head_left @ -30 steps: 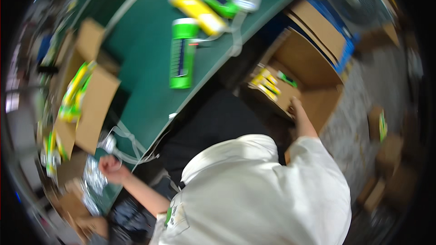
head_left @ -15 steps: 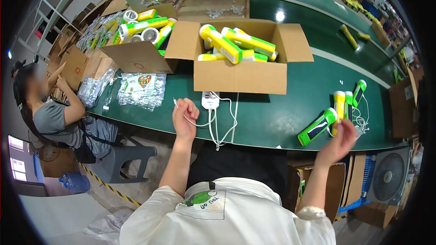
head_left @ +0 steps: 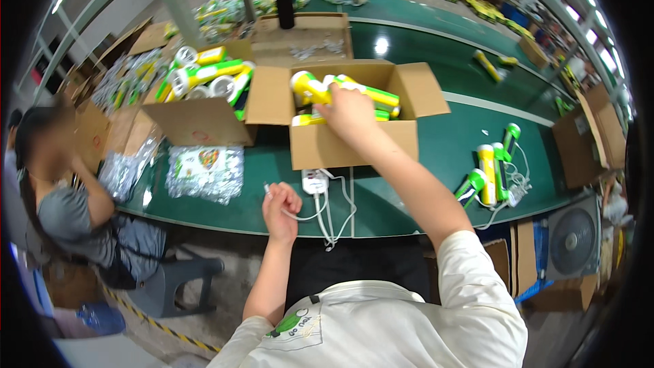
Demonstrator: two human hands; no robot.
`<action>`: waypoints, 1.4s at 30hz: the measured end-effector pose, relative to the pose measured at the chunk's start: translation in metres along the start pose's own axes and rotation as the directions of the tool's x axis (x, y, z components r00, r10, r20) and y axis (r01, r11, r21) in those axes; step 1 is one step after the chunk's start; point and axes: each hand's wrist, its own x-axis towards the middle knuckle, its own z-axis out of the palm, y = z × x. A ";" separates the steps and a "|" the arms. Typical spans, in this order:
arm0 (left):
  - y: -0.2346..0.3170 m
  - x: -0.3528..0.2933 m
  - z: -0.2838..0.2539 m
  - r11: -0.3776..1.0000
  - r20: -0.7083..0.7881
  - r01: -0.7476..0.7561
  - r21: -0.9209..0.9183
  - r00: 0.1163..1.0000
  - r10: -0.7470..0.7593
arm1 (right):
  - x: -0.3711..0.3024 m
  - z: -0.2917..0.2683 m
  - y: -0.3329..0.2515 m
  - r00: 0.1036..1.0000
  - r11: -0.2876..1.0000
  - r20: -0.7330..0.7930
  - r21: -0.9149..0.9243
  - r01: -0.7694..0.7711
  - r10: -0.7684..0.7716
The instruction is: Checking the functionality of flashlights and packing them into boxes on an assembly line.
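Observation:
In my left hand [head_left: 282, 210] the fingers pinch the tip of a white charging cable [head_left: 306, 218], which loops down from a white power strip [head_left: 314, 182] at the table's front. My right hand [head_left: 349, 110] reaches into an open cardboard box [head_left: 354, 148], fingers closed over a yellow-and-green flashlight [head_left: 310, 86]; part of it is hidden behind the hand. Other flashlights [head_left: 381, 99] lie piled in that box. To the right on the green table [head_left: 436, 194], several flashlights [head_left: 486, 174] stand or lean together, with white cables [head_left: 521, 180] beside them.
A second box [head_left: 197, 126] full of flashlights stands left of the first. Clear plastic bags [head_left: 206, 174] lie before it. At the back are a wooden tray [head_left: 334, 24] and a black bottle [head_left: 285, 7]. Another person [head_left: 68, 211] sits at the left.
My right hand has left the flashlights at the right and moved across into the box, onto a flashlight there. My left hand still holds the cable tip. The view has shifted.

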 end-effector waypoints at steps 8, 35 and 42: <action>-0.005 0.008 0.003 0.998 0.045 0.009 0.057 0.999 -0.011 | 0.012 0.009 -0.001 0.995 0.998 -0.098 -0.069 -0.009 0.002; -0.018 0.012 0.018 0.926 -0.012 -0.052 0.373 0.998 0.061 | 0.021 0.064 0.358 0.664 0.737 -0.569 -0.142 -0.661 0.486; -0.021 0.011 0.010 0.877 -0.064 -0.045 0.479 0.994 0.086 | 0.050 0.025 0.481 0.537 0.513 -0.438 -0.185 -0.839 0.721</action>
